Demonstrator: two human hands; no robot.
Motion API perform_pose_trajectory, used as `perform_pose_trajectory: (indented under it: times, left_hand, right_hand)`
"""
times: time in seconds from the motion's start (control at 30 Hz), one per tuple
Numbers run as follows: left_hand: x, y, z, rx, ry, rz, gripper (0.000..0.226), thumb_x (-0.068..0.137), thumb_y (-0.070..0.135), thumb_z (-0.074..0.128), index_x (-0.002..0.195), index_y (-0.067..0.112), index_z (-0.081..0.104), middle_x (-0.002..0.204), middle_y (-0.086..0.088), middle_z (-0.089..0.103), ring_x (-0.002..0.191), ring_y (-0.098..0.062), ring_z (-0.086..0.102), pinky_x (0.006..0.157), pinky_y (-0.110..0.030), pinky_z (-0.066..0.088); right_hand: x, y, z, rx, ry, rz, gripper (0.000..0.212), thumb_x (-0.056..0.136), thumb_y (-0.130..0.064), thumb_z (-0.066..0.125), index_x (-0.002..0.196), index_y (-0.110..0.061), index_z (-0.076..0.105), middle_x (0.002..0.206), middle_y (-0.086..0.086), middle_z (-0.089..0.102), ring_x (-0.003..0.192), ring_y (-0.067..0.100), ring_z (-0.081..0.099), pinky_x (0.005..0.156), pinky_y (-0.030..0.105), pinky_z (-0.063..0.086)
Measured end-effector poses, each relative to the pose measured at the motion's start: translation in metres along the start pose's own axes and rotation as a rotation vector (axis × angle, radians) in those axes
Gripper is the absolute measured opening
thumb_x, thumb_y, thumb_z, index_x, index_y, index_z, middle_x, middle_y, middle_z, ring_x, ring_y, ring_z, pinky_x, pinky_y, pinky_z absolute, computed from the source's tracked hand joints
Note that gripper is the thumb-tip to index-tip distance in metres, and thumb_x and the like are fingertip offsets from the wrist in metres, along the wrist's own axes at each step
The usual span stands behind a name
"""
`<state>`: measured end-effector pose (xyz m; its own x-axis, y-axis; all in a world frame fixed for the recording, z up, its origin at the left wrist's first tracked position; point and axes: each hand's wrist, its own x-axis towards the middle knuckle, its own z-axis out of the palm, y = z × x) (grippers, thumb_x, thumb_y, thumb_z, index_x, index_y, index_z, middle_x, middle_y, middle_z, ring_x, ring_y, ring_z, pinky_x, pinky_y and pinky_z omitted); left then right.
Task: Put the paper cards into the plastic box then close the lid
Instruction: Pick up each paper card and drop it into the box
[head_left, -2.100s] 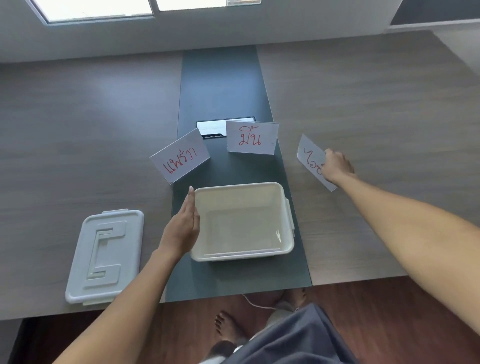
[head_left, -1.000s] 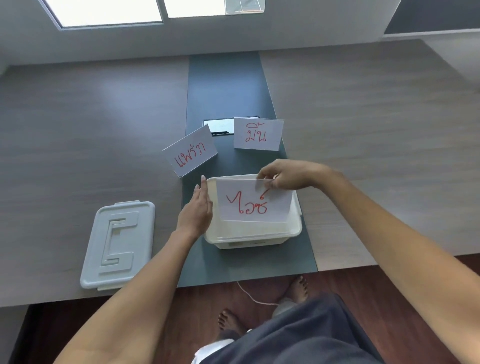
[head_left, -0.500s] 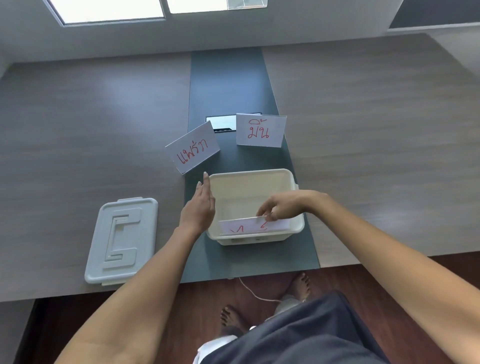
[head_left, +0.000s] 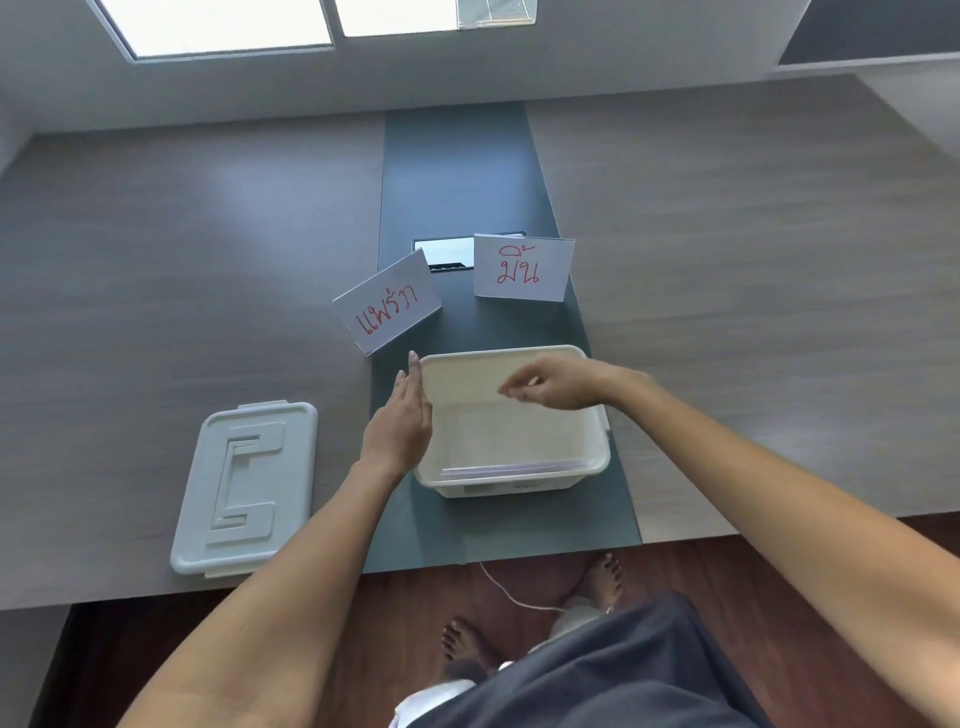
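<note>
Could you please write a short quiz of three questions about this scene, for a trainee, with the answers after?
1. True or false: the lid is already on the plastic box.
2. How many paper cards stand on the table outside the box? A) one B) two C) three
3. Fill in: the left hand rests against the box's ____ side.

Key
1. False; the lid lies flat on the table, left of the box.
2. B; the tilted card and the far card. Another card is already inside, by the near wall.
3. Left. The right hand hovers empty over the box.
</note>
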<state>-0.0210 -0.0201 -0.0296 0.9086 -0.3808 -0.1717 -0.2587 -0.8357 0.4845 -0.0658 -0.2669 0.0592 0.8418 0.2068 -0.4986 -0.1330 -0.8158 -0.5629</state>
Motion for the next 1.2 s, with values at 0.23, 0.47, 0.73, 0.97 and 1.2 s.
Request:
perform_pose_trajectory:
  times: [0.23,0.47,0.73,0.97,1.2]
  left_hand:
    - [0.000,0.000,0.000,0.012,0.009,0.026,0.060,0.104,0.019,0.021,0.160,0.021,0.000,0.168,0.011,0.003,0.155,-0.015,0.014,0.110,-0.048,0.043]
    - [-0.003,0.000,0.000,0.040,0.025,0.029,0.062,0.103,0.013,0.025,0.160,0.017,0.002,0.168,0.007,0.006,0.153,-0.016,0.021,0.103,-0.044,0.049]
    - [-0.001,0.000,0.002,0.052,0.059,0.036,0.059,0.104,0.016,0.024,0.160,0.018,0.004,0.168,0.008,0.007,0.151,-0.019,0.028,0.094,-0.039,0.050]
    - [-0.001,-0.002,0.006,0.059,0.072,0.041,0.060,0.104,0.014,0.027,0.160,0.017,0.005,0.168,0.007,0.009,0.146,-0.025,0.038,0.090,-0.042,0.052]
    - [-0.001,-0.005,0.011,0.028,0.106,0.050,0.061,0.104,0.013,0.030,0.160,0.017,0.007,0.167,0.009,0.011,0.140,-0.028,0.047,0.089,-0.041,0.053]
  right_hand:
    - [0.043,0.004,-0.044,-0.089,0.372,-0.110,0.044,0.100,-0.032,0.056,0.142,-0.021,0.056,0.154,0.002,0.048,0.145,0.022,0.039,0.121,0.040,0.026]
    - [0.099,0.024,-0.075,-0.435,0.465,0.022,0.060,0.103,-0.041,0.040,0.158,-0.022,0.025,0.169,0.005,0.009,0.156,0.026,0.004,0.124,0.045,0.010]
    - [0.143,0.058,-0.097,-0.455,0.455,0.193,0.068,0.103,-0.044,0.036,0.161,-0.019,0.011,0.169,0.008,-0.008,0.156,0.027,-0.009,0.124,0.044,0.001]
    - [0.172,0.072,-0.115,-0.462,0.384,0.279,0.071,0.104,-0.043,0.035,0.161,-0.020,-0.001,0.167,0.011,-0.015,0.155,0.030,-0.009,0.124,0.045,0.002]
    - [0.191,0.085,-0.121,-0.539,0.362,0.369,0.066,0.104,-0.042,0.037,0.159,-0.017,0.010,0.156,0.020,0.030,0.145,0.038,0.029,0.116,0.046,0.022]
